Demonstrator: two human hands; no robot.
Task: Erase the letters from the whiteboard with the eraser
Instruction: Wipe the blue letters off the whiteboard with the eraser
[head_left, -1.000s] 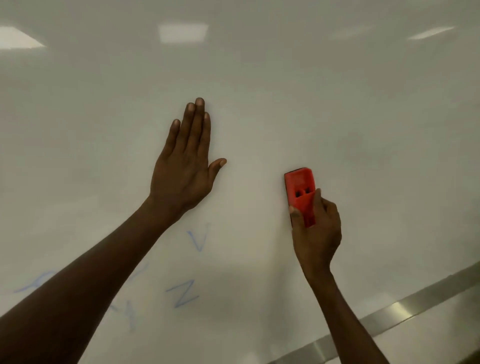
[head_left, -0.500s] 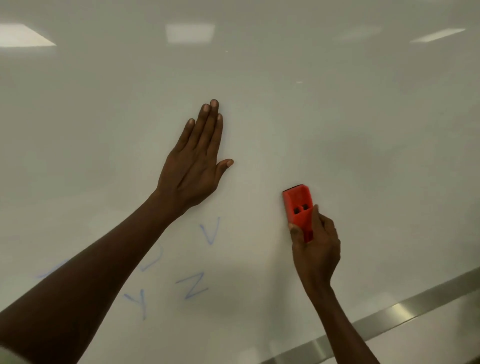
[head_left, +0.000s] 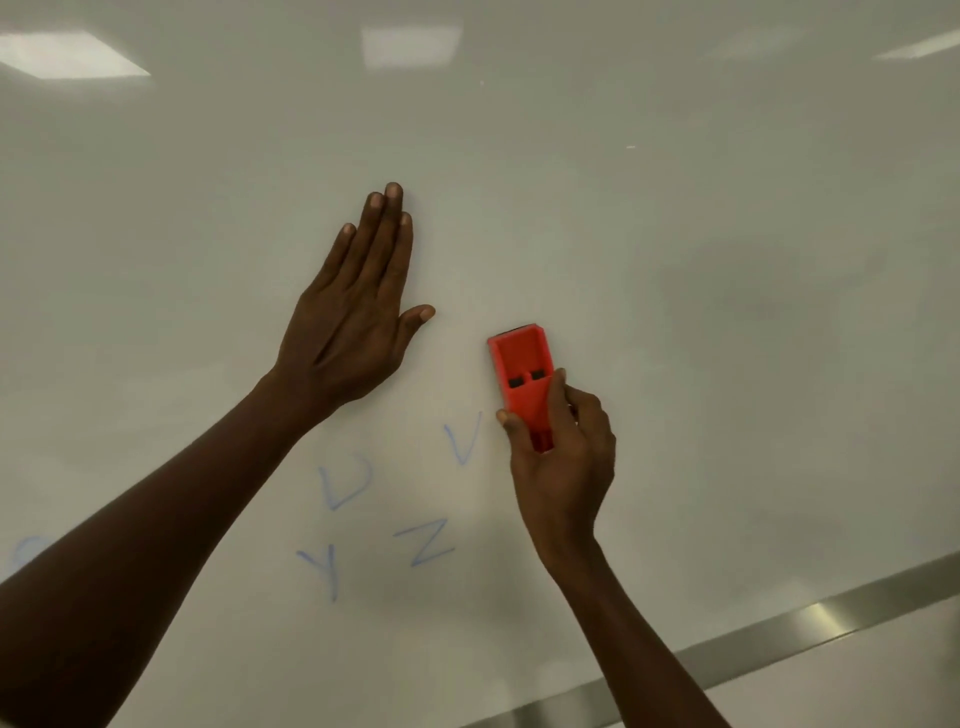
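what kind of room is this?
Likely an office or classroom: a large whiteboard with a metal bottom rail, blue letters like Z, and rectangular ceiling light panels reflected in it.

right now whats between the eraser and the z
In the head view, only the blue V and bare whiteboard lie between the red eraser and Z.

- The glossy white whiteboard (head_left: 675, 260) is bordered below by a brushed metal frame strip (head_left: 779, 639).
- The red plastic eraser (head_left: 522, 374) is held against it, right of the flat left hand (head_left: 348, 332).
- Faint blue letters (head_left: 426, 540) are placed below both.
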